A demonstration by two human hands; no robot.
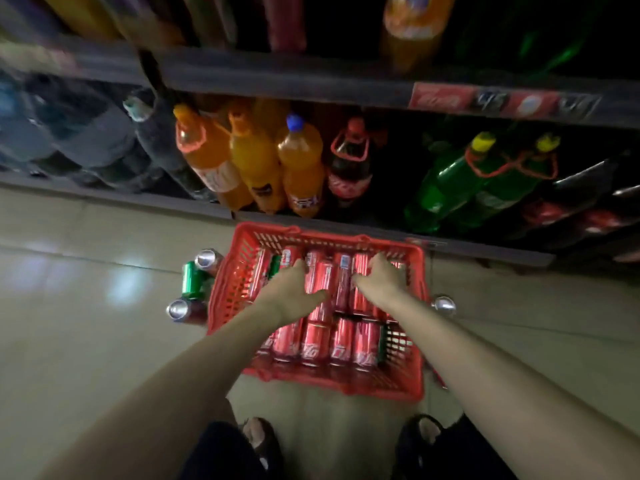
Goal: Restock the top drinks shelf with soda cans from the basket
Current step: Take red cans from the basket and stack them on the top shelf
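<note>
Over the red plastic mesh basket (408, 368) on the floor, left hand (294, 289) and right hand (379, 280) are reaching onto red aluminium soda cans (317, 342); fingers are curling over cans, full grip cannot tell. Advice: lift one can per hand, squarely. Beside the basket's left wall, three loose cans (194, 282) are standing; one at its right.

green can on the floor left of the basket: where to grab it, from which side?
Grip the green can round its body, coming from above and the left. It seems to lie tilted between two other cans and against the red basket wall, so the right side is blocked. Both hands are in the basket.
</note>
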